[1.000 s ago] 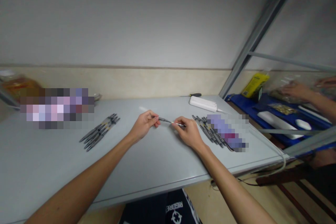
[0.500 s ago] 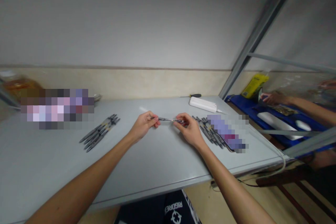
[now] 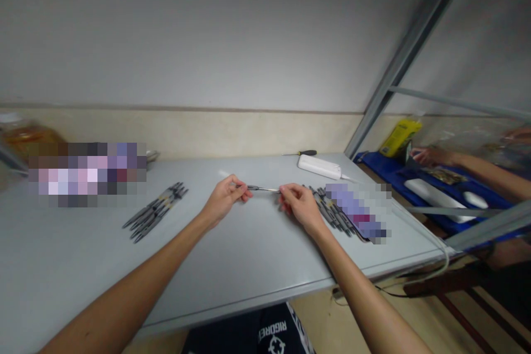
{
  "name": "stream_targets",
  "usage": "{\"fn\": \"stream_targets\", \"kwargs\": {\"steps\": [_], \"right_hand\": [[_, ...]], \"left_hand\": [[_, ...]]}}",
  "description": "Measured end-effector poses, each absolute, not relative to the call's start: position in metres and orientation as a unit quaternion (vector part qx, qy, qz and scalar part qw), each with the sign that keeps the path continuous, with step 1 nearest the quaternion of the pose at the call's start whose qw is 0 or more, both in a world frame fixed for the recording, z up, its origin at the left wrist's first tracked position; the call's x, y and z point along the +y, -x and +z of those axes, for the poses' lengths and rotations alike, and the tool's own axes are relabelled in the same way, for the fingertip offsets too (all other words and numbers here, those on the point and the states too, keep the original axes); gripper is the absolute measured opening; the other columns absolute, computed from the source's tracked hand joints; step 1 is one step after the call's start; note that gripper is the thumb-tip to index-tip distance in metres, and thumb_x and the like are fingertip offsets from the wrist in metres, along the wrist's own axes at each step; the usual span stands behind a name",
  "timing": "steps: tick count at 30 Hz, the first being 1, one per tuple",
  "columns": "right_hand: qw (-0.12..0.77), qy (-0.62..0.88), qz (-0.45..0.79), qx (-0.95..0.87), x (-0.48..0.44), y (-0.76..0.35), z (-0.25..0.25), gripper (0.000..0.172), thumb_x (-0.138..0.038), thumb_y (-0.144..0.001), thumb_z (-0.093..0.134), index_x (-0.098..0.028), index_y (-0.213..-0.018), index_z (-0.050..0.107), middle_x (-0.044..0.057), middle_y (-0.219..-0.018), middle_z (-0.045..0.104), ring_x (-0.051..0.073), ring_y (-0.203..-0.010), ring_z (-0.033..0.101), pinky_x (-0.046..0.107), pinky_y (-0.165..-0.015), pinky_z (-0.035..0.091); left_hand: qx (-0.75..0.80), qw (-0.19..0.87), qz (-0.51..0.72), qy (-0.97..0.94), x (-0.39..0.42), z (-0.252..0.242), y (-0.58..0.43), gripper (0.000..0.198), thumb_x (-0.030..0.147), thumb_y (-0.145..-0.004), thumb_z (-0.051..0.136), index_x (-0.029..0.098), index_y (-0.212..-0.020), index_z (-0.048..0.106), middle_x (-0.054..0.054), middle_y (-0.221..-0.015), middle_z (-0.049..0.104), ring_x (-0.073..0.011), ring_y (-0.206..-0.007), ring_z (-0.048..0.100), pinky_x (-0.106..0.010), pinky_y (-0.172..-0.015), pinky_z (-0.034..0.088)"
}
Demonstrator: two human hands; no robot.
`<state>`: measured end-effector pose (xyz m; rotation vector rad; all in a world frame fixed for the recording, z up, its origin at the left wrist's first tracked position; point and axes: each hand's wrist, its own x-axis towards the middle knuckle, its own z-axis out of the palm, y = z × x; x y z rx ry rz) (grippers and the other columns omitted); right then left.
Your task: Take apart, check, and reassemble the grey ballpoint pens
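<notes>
My left hand [image 3: 229, 199] pinches a grey pen barrel [image 3: 252, 187] above the middle of the table. From the barrel's right end a thin silvery pen refill [image 3: 269, 190] runs across to my right hand [image 3: 299, 203]. The fingertips of that hand are closed on the refill's far end, and part of it is hidden by them. Several grey pens [image 3: 155, 211] lie fanned out side by side left of my hands. Another row of grey pens [image 3: 332, 213] lies just beyond my right wrist, beside a blurred-out flat purple item [image 3: 352, 207].
At the back right lie a white power strip [image 3: 319, 166] with its cable and a screwdriver [image 3: 307, 152]. A pixelated object [image 3: 89, 174] stands at the left. Past the metal frame, another person's hand [image 3: 433, 156] is over a blue surface [image 3: 381, 168] with a yellow packet [image 3: 400, 137].
My right hand has shifted slightly to the right and its fingers have regrouped, so more of the thin refill shows between my hands. The left hand has barely moved.
</notes>
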<state>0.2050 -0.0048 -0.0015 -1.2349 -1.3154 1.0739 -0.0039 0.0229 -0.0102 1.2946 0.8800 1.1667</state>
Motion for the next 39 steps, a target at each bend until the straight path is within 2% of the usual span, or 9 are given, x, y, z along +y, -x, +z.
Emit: {"fn": "stream_targets", "kwargs": {"steps": [4, 7, 10, 16, 23, 29, 33, 39], "right_hand": [[0.529, 0.487, 0.431, -0.545, -0.0035, -0.2060, -0.0033, 0.029, -0.041, -0.067, 0.067, -0.016, -0.080, 0.061, -0.001, -0.059, 0.058, 0.009, -0.045, 0.048, 0.021, -0.042, 0.037], [0.550, 0.478, 0.418, -0.543, -0.0023, -0.2067, -0.0037, 0.031, -0.035, -0.062, 0.071, -0.018, -0.085, 0.060, -0.001, -0.067, 0.060, 0.010, -0.049, 0.051, 0.023, -0.047, 0.042], [0.559, 0.476, 0.434, -0.523, -0.0031, -0.2059, -0.0011, 0.030, -0.033, -0.060, 0.073, -0.017, -0.082, 0.061, -0.001, -0.065, 0.060, 0.011, -0.051, 0.052, 0.024, -0.050, 0.044], [0.575, 0.473, 0.431, -0.510, -0.0045, -0.2060, 0.0030, 0.027, -0.030, -0.057, 0.074, -0.017, -0.078, 0.064, -0.001, -0.063, 0.061, 0.011, -0.051, 0.053, 0.025, -0.054, 0.043], [0.586, 0.454, 0.443, -0.504, -0.0025, -0.2088, -0.0009, 0.027, -0.028, -0.058, 0.074, -0.017, -0.081, 0.064, -0.002, -0.059, 0.061, 0.012, -0.052, 0.054, 0.026, -0.057, 0.043], [0.624, 0.443, 0.472, -0.437, -0.0032, -0.2073, 0.0039, 0.030, -0.026, -0.051, 0.077, -0.017, -0.077, 0.065, -0.002, -0.064, 0.062, 0.010, -0.051, 0.052, 0.025, -0.055, 0.042], [0.644, 0.445, 0.488, -0.386, -0.0021, -0.2097, 0.0060, 0.030, -0.024, -0.050, 0.077, -0.017, -0.076, 0.065, -0.002, -0.059, 0.060, 0.011, -0.053, 0.054, 0.027, -0.057, 0.044], [0.678, 0.435, 0.498, -0.323, 0.0015, -0.2139, 0.0057, 0.028, -0.020, -0.049, 0.077, -0.016, -0.074, 0.066, -0.001, -0.061, 0.062, 0.011, -0.057, 0.056, 0.026, -0.058, 0.047]], "left_hand": [[0.369, 0.571, 0.493, -0.543, 0.0232, -0.0102, 0.0041, 0.031, 0.039, -0.071, 0.068, 0.016, -0.075, 0.047, -0.003, -0.067, 0.068, -0.0112, -0.059, 0.059, -0.027, -0.064, 0.044], [0.369, 0.575, 0.492, -0.540, 0.0230, -0.0092, 0.0035, 0.032, 0.040, -0.071, 0.068, 0.016, -0.074, 0.047, -0.003, -0.067, 0.068, -0.0110, -0.059, 0.058, -0.027, -0.064, 0.044], [0.376, 0.556, 0.499, -0.548, 0.0232, -0.0089, 0.0028, 0.032, 0.042, -0.072, 0.066, 0.017, -0.073, 0.047, -0.002, -0.064, 0.066, -0.0111, -0.059, 0.057, -0.026, -0.062, 0.042], [0.422, 0.494, 0.489, -0.582, 0.0247, -0.0095, 0.0030, 0.033, 0.046, -0.074, 0.061, 0.017, -0.066, 0.048, 0.003, -0.055, 0.055, -0.0089, -0.052, 0.048, -0.023, -0.056, 0.034], [0.432, 0.478, 0.473, -0.601, 0.0203, -0.0058, 0.0008, 0.040, 0.050, -0.081, 0.050, 0.019, -0.058, 0.037, 0.008, -0.046, 0.039, -0.0081, -0.046, 0.038, -0.023, -0.051, 0.029], [0.436, 0.460, 0.487, -0.601, 0.0235, -0.0090, 0.0022, 0.035, 0.048, -0.080, 0.052, 0.018, -0.062, 0.044, 0.005, -0.051, 0.047, -0.0088, -0.050, 0.043, -0.023, -0.055, 0.033], [0.419, 0.523, 0.527, -0.524, 0.0243, -0.0086, 0.0018, 0.029, 0.043, -0.071, 0.064, 0.018, -0.072, 0.050, 0.005, -0.056, 0.052, -0.0086, -0.053, 0.048, -0.023, -0.056, 0.037], [0.388, 0.585, 0.561, -0.439, 0.0225, -0.0031, 0.0013, 0.027, 0.033, -0.064, 0.071, 0.016, -0.069, 0.051, 0.004, -0.057, 0.055, -0.0076, -0.053, 0.050, -0.022, -0.055, 0.038]]}}
